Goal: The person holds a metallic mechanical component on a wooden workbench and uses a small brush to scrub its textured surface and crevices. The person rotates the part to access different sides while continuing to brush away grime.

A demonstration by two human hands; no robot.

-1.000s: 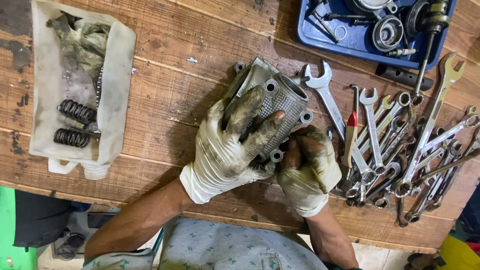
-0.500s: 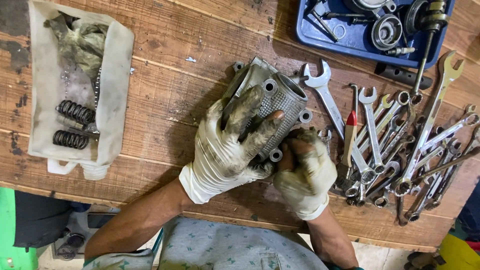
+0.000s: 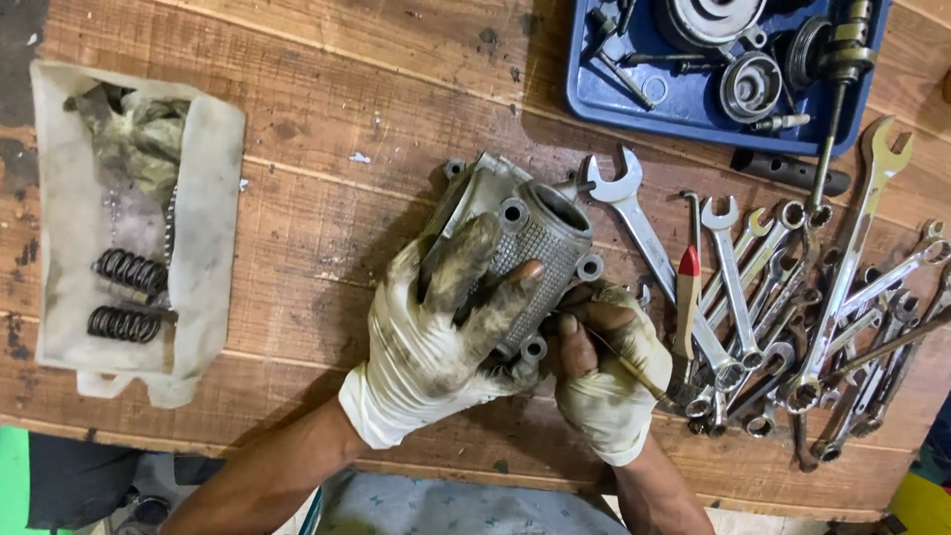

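left hand (image 3: pixel 436 347): grips metal engine part (image 3: pixel 525 248) on bench (image 3: pixel 327 188)
right hand (image 3: pixel 604 376): holds thin tool (image 3: pixel 624 365) w/ fingers, tip at part

Even, bright daylight, soft shadows, sharp focus throughout, slight wide-angle bending at the edges.

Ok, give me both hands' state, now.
Left hand: closed around the finned metal cylinder.
Right hand: closed on a thin rod-like tool.
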